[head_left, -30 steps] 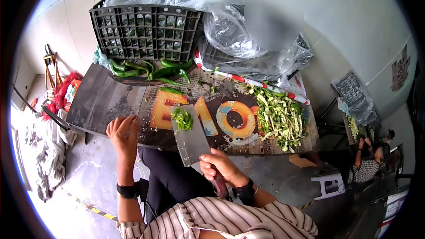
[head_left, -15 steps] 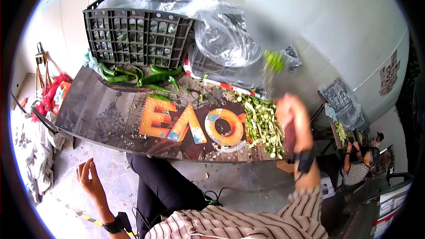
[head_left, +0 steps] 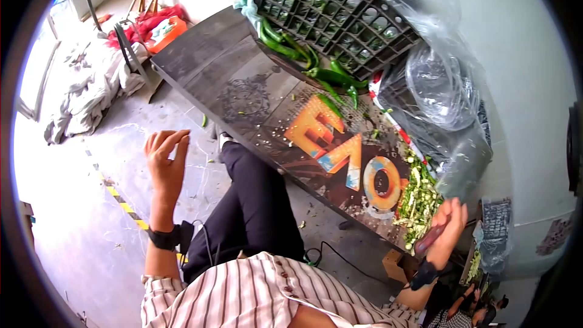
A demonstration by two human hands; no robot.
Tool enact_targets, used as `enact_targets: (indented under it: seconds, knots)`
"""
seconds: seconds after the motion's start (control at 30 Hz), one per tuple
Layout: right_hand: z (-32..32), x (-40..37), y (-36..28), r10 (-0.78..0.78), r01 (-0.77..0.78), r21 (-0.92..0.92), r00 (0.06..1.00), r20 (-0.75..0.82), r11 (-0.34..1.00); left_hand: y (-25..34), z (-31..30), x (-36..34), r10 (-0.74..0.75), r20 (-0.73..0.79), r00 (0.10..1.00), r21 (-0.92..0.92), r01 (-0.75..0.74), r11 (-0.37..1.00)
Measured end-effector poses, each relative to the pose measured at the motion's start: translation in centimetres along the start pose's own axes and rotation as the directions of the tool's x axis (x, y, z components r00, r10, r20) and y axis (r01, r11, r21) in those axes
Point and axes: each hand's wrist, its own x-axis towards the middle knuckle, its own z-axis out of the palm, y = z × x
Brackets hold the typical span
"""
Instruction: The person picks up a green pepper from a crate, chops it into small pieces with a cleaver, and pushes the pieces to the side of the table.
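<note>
Head view, counter seen from above and set obliquely. The right hand (head_left: 448,225), at the right end of the counter (head_left: 200,64), is clamped on the reddish-brown handle of a knife (head_left: 429,241); the blade is blurred and its outline cannot be made out. Just beside this hand lies a heap of chopped green pepper (head_left: 419,197), pale pieces mixed with green, reaching to the counter's near edge. The left hand (head_left: 164,164) is raised in front of the counter and well apart from it, seen against the floor (head_left: 121,164), its fingers loosely bent and parted from the thumb. Each wrist bears a black band.

Whole green peppers (head_left: 331,76) lie in a loose group toward the back of the counter, in front of a black slatted crate (head_left: 340,9); green shapes show through the crate's openings. One pepper (head_left: 328,105) lies nearer the large orange printed letters (head_left: 317,126) on the counter's surface. Small scraps are scattered around the lettering. To the right of the crate, clear plastic sheeting (head_left: 437,85) is bunched behind a red-and-white strip (head_left: 401,132). At far left, a heap of grey cloth (head_left: 97,85) rests on the floor near an orange bag (head_left: 165,33).
</note>
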Motion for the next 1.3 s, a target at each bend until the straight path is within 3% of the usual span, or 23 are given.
enact_targets:
  seconds: [0.03, 0.13, 0.2, 0.23, 0.33, 0.47, 0.6, 0.67, 0.83, 0.9, 1.07, 1.2, 1.3]
  knots:
    - [0.2, -0.8, 1.0, 0.009, -0.001, -0.057, 0.989, 0.145, 0.998, 0.1, 0.2, 0.0, -0.008, -0.002, 1.0, -0.02, 0.008, 1.0]
    - [5.1, -3.4, 2.5, 0.29, -0.266, -0.117, 0.868, 0.403, 0.957, 0.9, 1.1, -0.4, -0.027, 0.001, 1.0, -0.07, 0.027, 0.997]
    - [8.6, -3.7, 3.9, 0.326, -0.266, -0.2, 0.621, 0.713, 0.943, 1.3, 1.2, -0.8, -0.026, 0.028, 0.999, -0.093, 0.028, 0.995]
    - [10.7, -4.0, 5.0, 0.318, -0.271, -0.197, 0.538, 0.781, 0.942, 1.4, 1.1, -1.0, -0.003, 0.033, 0.999, -0.078, 0.006, 0.997]
    - [17.9, -6.1, 7.8, 0.339, -0.346, -0.213, 0.36, 0.869, 0.914, 1.6, 0.4, -1.3, -0.002, 0.032, 0.999, -0.085, 0.005, 0.996]
    - [25.0, -7.7, 10.4, 0.281, -0.295, -0.186, 0.319, 0.905, 0.937, 1.2, -1.3, -1.6, -0.076, 0.02, 0.997, -0.101, 0.078, 0.992]
    - [26.2, -7.9, 11.4, 0.328, -0.383, -0.156, 0.439, 0.837, 0.911, 0.3, -2.4, -2.0, -0.087, 0.028, 0.996, -0.076, 0.089, 0.993]
    - [24.1, -6.9, 12.4, 0.342, -0.441, -0.13, 0.446, 0.827, 0.888, -0.1, -2.3, -2.1, -0.111, 0.046, 0.993, -0.091, 0.115, 0.989]
    - [16.5, -5.7, 11.4, 0.389, -0.427, -0.124, 0.618, 0.683, 0.896, 0.2, -0.7, -1.9, -0.075, 0.086, 0.993, -0.138, 0.086, 0.987]
    - [12.7, -5.5, 11.2, 0.414, -0.442, -0.093, 0.716, 0.562, 0.892, 0.4, 0.0, -1.9, -0.069, 0.105, 0.992, -0.165, 0.086, 0.982]
    - [2.7, -5.7, 10.5, 0.445, -0.439, -0.082, 0.862, 0.244, 0.895, 0.7, 1.3, -2.2, -0.041, 0.153, 0.987, -0.195, 0.071, 0.978]
    - [-1.7, -5.9, 10.5, 0.37, -0.366, -0.064, 0.928, 0.053, 0.928, 1.5, 2.0, -2.2, -0.064, 0.169, 0.984, -0.222, 0.101, 0.97]
    - [-1.3, -6.6, 9.6, 0.341, -0.34, -0.026, 0.939, 0.053, 0.94, 2.3, 2.2, -1.8, -0.049, 0.184, 0.982, -0.227, 0.091, 0.97]
